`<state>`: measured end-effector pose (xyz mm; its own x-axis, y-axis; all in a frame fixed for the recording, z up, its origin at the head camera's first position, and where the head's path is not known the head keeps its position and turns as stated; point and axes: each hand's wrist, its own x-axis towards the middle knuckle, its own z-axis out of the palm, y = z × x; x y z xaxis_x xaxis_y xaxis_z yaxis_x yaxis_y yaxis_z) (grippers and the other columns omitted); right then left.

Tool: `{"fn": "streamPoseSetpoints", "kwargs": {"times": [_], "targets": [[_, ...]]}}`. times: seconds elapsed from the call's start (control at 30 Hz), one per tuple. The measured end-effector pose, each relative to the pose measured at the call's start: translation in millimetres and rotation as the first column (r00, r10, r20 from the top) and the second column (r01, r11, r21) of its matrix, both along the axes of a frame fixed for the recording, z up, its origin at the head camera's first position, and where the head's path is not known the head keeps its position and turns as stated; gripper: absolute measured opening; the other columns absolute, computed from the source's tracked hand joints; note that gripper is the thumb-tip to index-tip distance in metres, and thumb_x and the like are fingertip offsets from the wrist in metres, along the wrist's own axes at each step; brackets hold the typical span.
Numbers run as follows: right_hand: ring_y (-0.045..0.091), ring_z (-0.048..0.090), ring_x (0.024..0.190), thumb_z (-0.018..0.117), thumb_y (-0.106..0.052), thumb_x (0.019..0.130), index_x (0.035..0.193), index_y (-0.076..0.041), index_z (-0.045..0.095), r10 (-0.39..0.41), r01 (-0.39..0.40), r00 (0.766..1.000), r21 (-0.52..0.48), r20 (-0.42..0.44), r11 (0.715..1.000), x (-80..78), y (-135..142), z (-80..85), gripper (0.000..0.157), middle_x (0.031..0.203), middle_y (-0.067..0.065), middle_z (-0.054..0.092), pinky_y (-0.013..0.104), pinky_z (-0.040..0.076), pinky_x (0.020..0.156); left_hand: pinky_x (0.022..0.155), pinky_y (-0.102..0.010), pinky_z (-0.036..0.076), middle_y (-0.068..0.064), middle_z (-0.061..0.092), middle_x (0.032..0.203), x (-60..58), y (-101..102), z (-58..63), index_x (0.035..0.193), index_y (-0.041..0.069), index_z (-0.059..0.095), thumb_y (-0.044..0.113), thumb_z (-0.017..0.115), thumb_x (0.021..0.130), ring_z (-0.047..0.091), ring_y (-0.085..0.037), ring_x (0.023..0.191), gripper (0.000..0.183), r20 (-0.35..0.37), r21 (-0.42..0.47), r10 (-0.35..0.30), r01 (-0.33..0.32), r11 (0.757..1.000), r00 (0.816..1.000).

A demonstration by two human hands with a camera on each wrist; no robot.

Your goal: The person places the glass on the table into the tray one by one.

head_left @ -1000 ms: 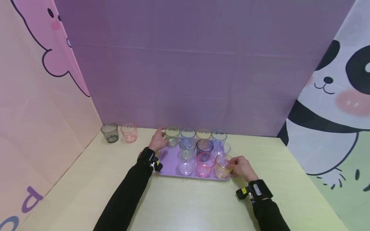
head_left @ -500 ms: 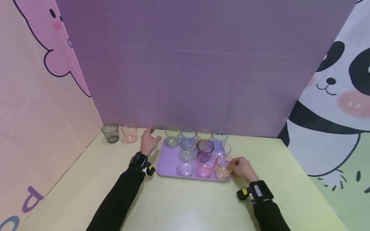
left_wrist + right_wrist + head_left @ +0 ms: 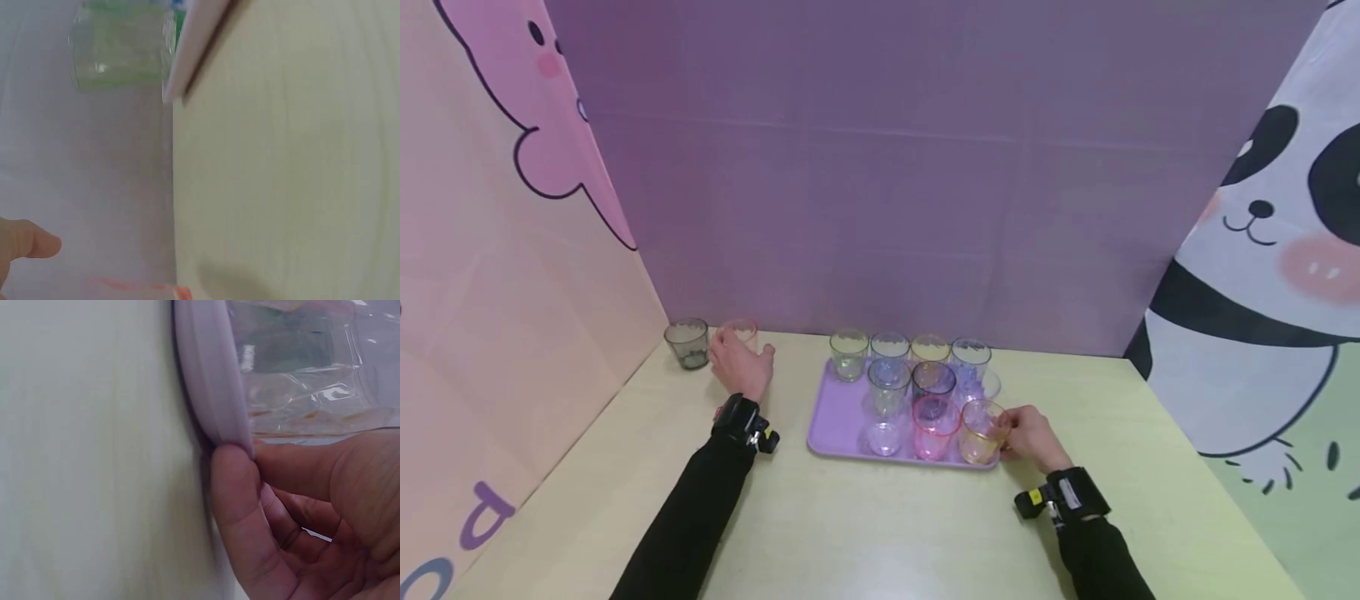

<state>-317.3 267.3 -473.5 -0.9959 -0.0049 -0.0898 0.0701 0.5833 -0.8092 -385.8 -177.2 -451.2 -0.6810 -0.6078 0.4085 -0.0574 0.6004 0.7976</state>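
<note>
My left hand (image 3: 742, 365) is over the pink glass (image 3: 743, 327) at the back left, its thumb spread from the fingers. It covers much of that glass; only the pink rim edge (image 3: 137, 288) shows at the bottom of the left wrist view. With thumb and finger my right hand (image 3: 1028, 437) pinches the front right corner of the lilac tray (image 3: 837, 419), as the rim (image 3: 215, 394) in the right wrist view shows. Just beside those fingers stands an amber glass (image 3: 979, 450). Several coloured glasses, among them a red-pink glass (image 3: 934, 437), stand upright on the tray.
A dark grey glass (image 3: 688, 346) stands left of the pink one, near the corner of the walls. At the tray's back left is a green glass (image 3: 848, 358). A purple backdrop (image 3: 887, 208) rises right behind the pale table (image 3: 880, 533).
My left hand has moved left, away from the green glass at the tray's back left corner, to the pink glass. My right hand and the tray have stayed in place.
</note>
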Motion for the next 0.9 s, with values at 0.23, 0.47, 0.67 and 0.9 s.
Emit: {"fn": "streamPoseSetpoints", "kwargs": {"times": [0.23,0.47,0.67,0.9], "targets": [[0.019,0.057,0.064,0.058,0.003,0.080,0.076,0.002,0.060,-0.012,0.012,1.000,0.004,0.011,1.000,1.6,-1,-0.2,0.004,0.082,0.012,0.058,0.031,0.054,0.055,0.102,-0.048,0.027,-0.026,0.029,0.136,-8.9,-23,-8.1,0.136,-0.005,0.026,0.022,0.071,0.073,0.030,-0.040,0.124,0.081,0.093,0.073,-0.027,0.021,0.997,0.995],[0.019,0.057,0.064,0.056,0.003,0.079,0.074,0.000,0.058,-0.003,0.003,1.000,0.014,0.006,1.000,-2.0,0,-3.5,0.006,0.085,0.011,0.058,0.031,0.054,0.055,0.106,-0.044,0.024,-0.029,0.025,0.138,-17.4,-38,-10.8,0.139,-0.004,0.016,0.028,0.070,0.076,0.028,-0.041,0.127,0.090,0.162,0.172,-0.149,0.121,0.978,0.975],[0.020,0.057,0.064,0.055,0.005,0.078,0.075,0.000,0.058,-0.004,0.004,1.000,0.002,0.000,1.000,-2.2,0,-1.0,0.007,0.084,0.012,0.058,0.032,0.054,0.055,0.105,-0.047,0.025,-0.028,0.024,0.140,-27.5,-45,-12.7,0.140,-0.001,0.011,0.033,0.071,0.074,0.028,-0.044,0.126,0.095,0.208,0.211,-0.179,0.135,0.968,0.962],[0.019,0.057,0.063,0.057,0.003,0.080,0.072,-0.001,0.058,-0.008,0.008,1.000,0.013,0.009,1.000,-1.7,1,-0.7,0.009,0.082,0.011,0.058,0.031,0.054,0.055,0.104,-0.048,0.026,-0.027,0.030,0.139,-32.5,-50,-14.0,0.140,0.002,0.015,0.031,0.072,0.075,0.031,-0.043,0.125,0.091,0.197,0.230,-0.206,0.159,0.960,0.958]]}}
